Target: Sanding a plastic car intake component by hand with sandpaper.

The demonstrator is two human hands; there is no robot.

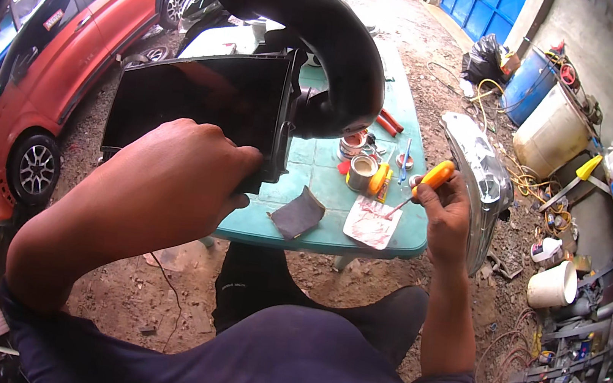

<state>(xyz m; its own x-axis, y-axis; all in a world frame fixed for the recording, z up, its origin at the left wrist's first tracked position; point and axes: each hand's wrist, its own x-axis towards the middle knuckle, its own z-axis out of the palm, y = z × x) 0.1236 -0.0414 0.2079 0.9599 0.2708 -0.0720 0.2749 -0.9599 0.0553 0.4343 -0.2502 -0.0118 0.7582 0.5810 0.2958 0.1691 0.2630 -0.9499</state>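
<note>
My left hand (199, 163) is closed on the lower edge of a black plastic air-filter box (196, 94), held up over the table's left side. A thick curved black duct (357, 60) rises from the box's right side. My right hand (445, 216) grips a screwdriver (437, 175) by its orange handle. Its tip reaches down to a white square palette (362, 233) smeared with pinkish paste. Between my hands a dark sheet of sandpaper (298, 213) lies on the green table (317, 166). An open can (360, 177) stands just behind the palette.
More small cans (352, 145), a yellow-orange tool (379, 177) and red sticks (387, 123) crowd the table's right half. A car headlight (487, 183) stands beside its right edge. An orange car (100, 36) is parked at left; drums (551, 130) and a white bucket (552, 286) stand at right.
</note>
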